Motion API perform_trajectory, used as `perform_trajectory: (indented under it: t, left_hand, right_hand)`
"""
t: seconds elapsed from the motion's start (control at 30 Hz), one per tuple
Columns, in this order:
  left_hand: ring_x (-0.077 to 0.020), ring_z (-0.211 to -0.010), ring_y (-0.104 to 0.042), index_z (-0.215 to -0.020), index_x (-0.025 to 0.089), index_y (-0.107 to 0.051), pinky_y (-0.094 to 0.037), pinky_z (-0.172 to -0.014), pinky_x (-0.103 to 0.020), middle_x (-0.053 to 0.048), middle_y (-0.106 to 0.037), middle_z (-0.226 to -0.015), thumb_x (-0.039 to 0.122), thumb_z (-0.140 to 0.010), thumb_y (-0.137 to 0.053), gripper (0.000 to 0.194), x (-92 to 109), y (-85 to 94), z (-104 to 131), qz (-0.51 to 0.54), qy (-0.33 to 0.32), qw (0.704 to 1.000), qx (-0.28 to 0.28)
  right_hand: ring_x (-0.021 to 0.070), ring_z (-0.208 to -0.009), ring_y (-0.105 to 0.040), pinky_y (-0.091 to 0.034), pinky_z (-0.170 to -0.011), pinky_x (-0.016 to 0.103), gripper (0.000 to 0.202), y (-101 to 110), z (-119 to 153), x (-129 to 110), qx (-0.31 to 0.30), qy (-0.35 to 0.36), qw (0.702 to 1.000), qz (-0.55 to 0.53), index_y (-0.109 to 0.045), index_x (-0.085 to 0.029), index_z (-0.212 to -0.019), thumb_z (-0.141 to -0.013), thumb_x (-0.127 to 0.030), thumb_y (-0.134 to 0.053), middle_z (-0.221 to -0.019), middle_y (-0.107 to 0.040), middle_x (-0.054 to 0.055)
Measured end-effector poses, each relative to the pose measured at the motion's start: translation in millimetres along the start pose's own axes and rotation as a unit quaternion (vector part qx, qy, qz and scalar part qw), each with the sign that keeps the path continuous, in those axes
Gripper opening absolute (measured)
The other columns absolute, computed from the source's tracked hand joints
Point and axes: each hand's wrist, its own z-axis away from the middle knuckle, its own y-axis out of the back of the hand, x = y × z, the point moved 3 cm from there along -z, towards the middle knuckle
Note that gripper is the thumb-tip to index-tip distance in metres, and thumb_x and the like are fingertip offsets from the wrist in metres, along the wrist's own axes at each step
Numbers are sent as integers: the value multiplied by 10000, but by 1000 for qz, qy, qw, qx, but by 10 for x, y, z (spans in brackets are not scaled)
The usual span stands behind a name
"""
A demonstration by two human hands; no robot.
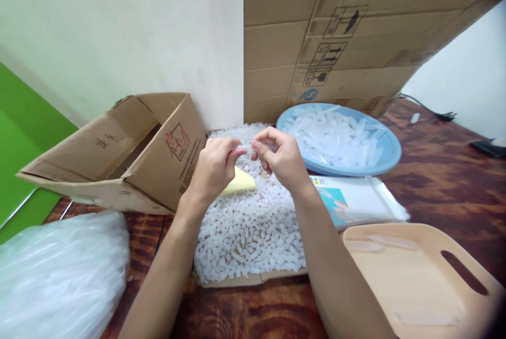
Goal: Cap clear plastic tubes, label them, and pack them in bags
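Observation:
My left hand [215, 167] is closed in a pinch, thumb against the bent fingers. Facing it, a small gap away, my right hand [281, 157] pinches with thumb and forefinger. Something small and translucent seems to be at the fingertips, too faint to name. Both hands hover over a spread of small whitish translucent plastic pieces [249, 239] on a flat cardboard sheet [253, 279]. A pale yellow piece [239, 182] rests among them, partly hidden behind my left hand.
At left stands an open cardboard box [158, 167], with a filled clear plastic bag [63, 270] nearer. On the right are a blue basin [389, 154] of translucent strips, a flat printed packet [356, 199] and a beige tray [419, 281] holding clear packets. A large carton [284, 28] stands behind.

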Motion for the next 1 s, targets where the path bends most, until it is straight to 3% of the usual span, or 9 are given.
perform_trajectory:
  t: [0.07, 0.17, 0.3, 0.33, 0.4, 0.57, 0.73, 0.87, 1.0]
  left_hand:
    - [-207, -847, -677, -935, 192, -664, -487, -858, -331, -62, -751, -875, 365, -1063, -475, 286, -36, -38, 2, -4, -8, 1000, -17]
    - [-219, -925, -702, -1123, 206, -636, -501, -885, -351, -75, -755, -1021, 345, -1034, -547, 188, -121, -124, 49, 13, 34, 994, -102]
    - [-358, -1343, -539, -1444, 232, -412, -436, -1069, -514, -175, -567, -1453, 371, -710, -904, 894, -252, -317, 259, -50, 77, 953, -288]
    - [-377, -1347, -532, -1422, 229, -434, -440, -1065, -524, -176, -564, -1450, 326, -620, -954, 961, -286, -354, 312, -67, 83, 941, -321]
    - [-360, -1194, -635, -1285, 220, -547, -501, -974, -473, -141, -639, -1329, 211, -592, -950, 802, -347, -379, 371, -86, 91, 929, -347]
    - [-239, -836, -694, -1041, 226, -633, -501, -691, -320, -68, -702, -1033, 258, -949, -635, 98, -437, -190, 258, -113, 99, 943, -296]
    - [-224, -879, -684, -1064, 190, -669, -527, -763, -330, -86, -649, -1051, 397, -1051, -471, 287, -374, 92, 88, -82, 99, 978, -162]
    - [-250, -1035, -682, -1357, 201, -581, -538, -905, -378, -112, -658, -1178, 345, -1050, -481, 354, -255, 158, 58, -23, 98, 981, -164]
    - [-256, -1011, -705, -1349, 234, -554, -545, -849, -365, -97, -730, -1163, 313, -1028, -531, 331, -166, 172, 42, -7, 115, 983, -142]
  right_hand:
    - [77, -373, -430, -336, -350, 227, 312, -5, -6, 40, 7, -30, 999, -25, -631, -200, -828, -848, -479, -769, -607, -639, -29]
    - [91, -398, -446, -339, -366, 232, 360, 3, -36, 125, 81, -46, 994, -53, -646, -195, -809, -788, -517, -807, -566, -605, -37]
    - [106, -523, -468, -360, -463, 246, 347, 25, -78, 193, 163, -11, 986, -47, -680, -194, -827, -727, -477, -853, -654, -594, -34]
    - [112, -546, -463, -363, -487, 253, 336, 36, -85, 198, 167, -2, 985, -37, -680, -196, -824, -734, -473, -847, -666, -580, -36]
    - [121, -577, -454, -368, -536, 267, 308, 80, -94, 212, 175, 10, 984, -7, -652, -202, -788, -792, -473, -798, -662, -536, -43]
    - [161, -704, -560, -439, -705, 302, 212, 209, -124, 311, 149, 1, 987, 52, -581, -216, -756, -893, -359, -652, -717, -586, -22]
    - [170, -738, -581, -456, -707, 309, 123, 178, -102, 240, 116, 1, 990, 81, -664, -200, -823, -852, -315, -698, -781, -649, 1]
    - [171, -759, -600, -469, -679, 293, 274, 29, -64, 123, 51, -2, 998, 28, -714, -186, -929, -827, -433, -775, -883, -698, 30]
    - [132, -629, -518, -410, -582, 260, 273, -49, -41, 118, 53, 0, 999, 12, -712, -187, -855, -833, -451, -779, -726, -631, -15]
